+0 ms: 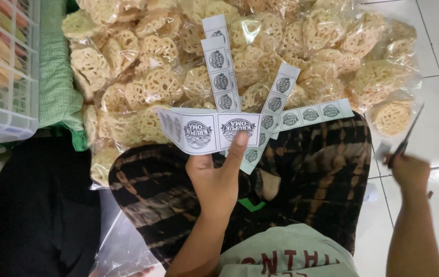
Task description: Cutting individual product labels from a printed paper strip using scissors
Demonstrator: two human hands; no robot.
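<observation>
Over my lap, my left hand (214, 177) pinches a fan of label strips (214, 131), thumb pressed on the front one; I count about five, splaying away from my grip. Off right, my right hand (409, 172) closes on scissors (406, 136), blades pointing forward. Beyond lie bagged crackers (168, 66).

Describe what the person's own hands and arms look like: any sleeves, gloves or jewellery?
Both forearms are bare all the way down the frame, with no sleeves showing. The left hand and the right hand wear no gloves, and no rings, watch or bracelets can be seen. The right hand is slightly blurred, so small details on its fingers cannot be told.
</observation>
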